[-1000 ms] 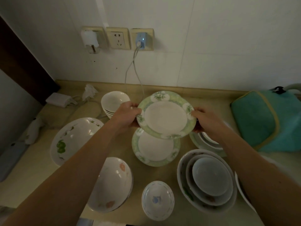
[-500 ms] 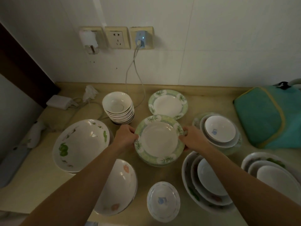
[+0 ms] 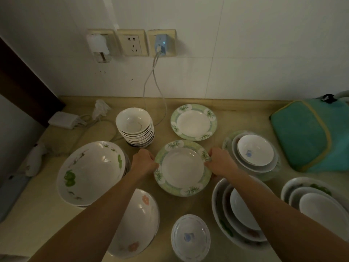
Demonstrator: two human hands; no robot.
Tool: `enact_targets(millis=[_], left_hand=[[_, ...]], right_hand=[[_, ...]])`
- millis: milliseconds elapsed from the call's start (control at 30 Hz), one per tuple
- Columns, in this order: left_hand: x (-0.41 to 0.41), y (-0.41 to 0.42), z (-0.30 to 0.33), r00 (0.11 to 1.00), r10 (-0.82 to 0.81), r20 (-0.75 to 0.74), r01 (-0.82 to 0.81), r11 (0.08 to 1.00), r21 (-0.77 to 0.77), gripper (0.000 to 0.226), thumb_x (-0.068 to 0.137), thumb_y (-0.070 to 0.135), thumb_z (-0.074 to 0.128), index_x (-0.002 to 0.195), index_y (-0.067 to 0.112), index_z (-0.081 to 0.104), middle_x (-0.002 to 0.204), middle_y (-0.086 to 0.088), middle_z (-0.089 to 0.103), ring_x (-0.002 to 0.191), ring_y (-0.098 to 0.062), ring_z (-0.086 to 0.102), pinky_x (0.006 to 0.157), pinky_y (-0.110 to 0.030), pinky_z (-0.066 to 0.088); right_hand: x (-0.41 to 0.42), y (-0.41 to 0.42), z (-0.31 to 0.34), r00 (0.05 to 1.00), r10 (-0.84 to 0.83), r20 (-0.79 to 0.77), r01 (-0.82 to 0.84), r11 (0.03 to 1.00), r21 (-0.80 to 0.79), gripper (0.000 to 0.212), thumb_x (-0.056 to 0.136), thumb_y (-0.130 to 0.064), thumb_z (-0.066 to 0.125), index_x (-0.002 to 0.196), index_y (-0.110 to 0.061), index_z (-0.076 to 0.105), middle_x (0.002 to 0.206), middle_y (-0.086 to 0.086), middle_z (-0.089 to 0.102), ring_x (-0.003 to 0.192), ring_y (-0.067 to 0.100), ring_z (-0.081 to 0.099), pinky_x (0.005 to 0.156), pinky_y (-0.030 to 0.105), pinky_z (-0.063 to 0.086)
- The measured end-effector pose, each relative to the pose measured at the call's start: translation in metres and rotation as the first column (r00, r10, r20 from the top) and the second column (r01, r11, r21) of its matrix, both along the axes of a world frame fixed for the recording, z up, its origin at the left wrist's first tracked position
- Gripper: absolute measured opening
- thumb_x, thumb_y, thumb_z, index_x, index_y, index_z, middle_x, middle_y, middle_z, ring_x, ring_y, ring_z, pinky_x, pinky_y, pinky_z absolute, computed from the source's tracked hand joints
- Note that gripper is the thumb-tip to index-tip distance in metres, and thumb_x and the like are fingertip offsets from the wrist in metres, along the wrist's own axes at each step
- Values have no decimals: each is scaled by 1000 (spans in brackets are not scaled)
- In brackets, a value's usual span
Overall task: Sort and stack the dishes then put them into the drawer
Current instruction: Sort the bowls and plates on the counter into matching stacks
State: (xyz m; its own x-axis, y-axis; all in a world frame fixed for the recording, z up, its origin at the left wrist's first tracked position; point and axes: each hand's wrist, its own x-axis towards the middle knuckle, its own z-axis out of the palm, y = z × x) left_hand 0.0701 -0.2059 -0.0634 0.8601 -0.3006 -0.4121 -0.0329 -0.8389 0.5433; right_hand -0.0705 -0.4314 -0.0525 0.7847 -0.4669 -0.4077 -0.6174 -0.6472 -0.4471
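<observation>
1. Head view shows two bare hands on one green-rimmed plate (image 3: 182, 168) on the counter (image 3: 47, 220): the left hand (image 3: 144, 163) grips its left rim with fingers curled over the edge, and the right hand (image 3: 218, 163) grips its right rim the same way.
2. Whether more plates lie under the held one cannot be told from this angle.
3. A second green-rimmed plate (image 3: 193, 121) lies alone just beyond the fingertips, toward the wall.
4. One stack of small white bowls (image 3: 135, 127) stands just beyond the left knuckles; about seven rims show.
5. One large bowl with green leaf print (image 3: 90, 173) sits to the outside of the left hand, on top of at least one more.
6. One flower-print bowl (image 3: 139, 222) lies tilted under the left forearm.
7. One small bowl with a blue motif (image 3: 190, 238) sits between the two forearms, nearer than the fingers.
8. Three nested bowls (image 3: 238, 214) sit partly under the right forearm.
9. Two nested bowls on a green-rimmed plate (image 3: 255, 156) stand just outside the right hand, the inner one bearing a blue motif.
10. Three more nested dishes (image 3: 317, 203) sit well out to the right.
11. Three wall sockets (image 3: 132, 42) are on the wall, two with plugs in them; one teal bag (image 3: 309, 135) lies at the far right.
12. No readable writing or brand shows.
</observation>
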Motion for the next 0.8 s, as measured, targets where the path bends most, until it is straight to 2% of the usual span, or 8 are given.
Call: enact_targets(millis=[200,267,333,400,533,600,667,800], left_hand=[[4,0,-1,998,3,-69,-3,1000,-4,16,72,8,78,88,7,75,89,-10,74,86,-26,71,77,-34,57],[4,-1,0,989,-21,-145,15,999,-43,19,74,2,72,94,2,73,89,-16,73,85,-31,71,77,-41,59],[2,-3,0,967,-26,-254,-13,988,-151,20,77,-10,61,91,1,71,81,-18,71,71,-30,72,62,-43,62],[-2,-5,0,935,18,-353,-106,967,-231,31,80,-20,52,85,4,71,65,-10,69,53,-19,69,45,-31,53],[-4,-8,1,890,59,-453,-201,941,-272,37,85,-24,45,87,5,69,52,1,69,48,-14,68,42,-25,52],[-7,-9,4,887,55,-459,-203,939,-279,37,86,-24,44,91,5,68,52,2,69,49,-13,68,43,-25,53],[-11,-10,11,899,32,-437,-178,938,-298,35,87,-23,45,93,4,68,54,1,69,49,-13,68,43,-25,52],[-7,-17,38,950,-58,-308,-44,949,-314,32,86,-18,50,103,1,69,83,-16,71,72,-29,69,54,-33,55]], right_hand=[[7,0,2,994,94,-50,-97,993,-71,9,97,-18,57,92,-11,59,102,15,70,95,32,70,73,36,53],[7,-1,2,987,135,-86,-143,986,-90,16,99,-19,55,83,-14,58,94,11,70,92,29,69,73,32,49],[6,-4,0,986,137,-94,-142,988,-58,30,99,-22,56,70,-19,50,76,0,62,80,23,63,72,30,45],[4,-7,1,990,122,-76,-123,992,-11,35,98,-24,59,67,-27,42,66,-9,50,73,17,55,70,29,43],[1,-10,4,993,111,-46,-108,991,77,29,97,-20,60,71,-27,48,70,-10,52,79,17,56,67,26,42],[1,-10,2,997,69,-40,-62,988,145,15,96,-19,60,83,-12,61,80,3,64,86,27,65,71,35,54],[-1,-10,1,999,39,-24,-35,987,156,16,96,-19,59,81,-12,59,77,3,62,90,29,66,76,39,55],[0,-22,14,999,-36,33,29,979,200,22,95,-19,56,90,-2,69,80,11,69,83,30,70,75,44,61]])
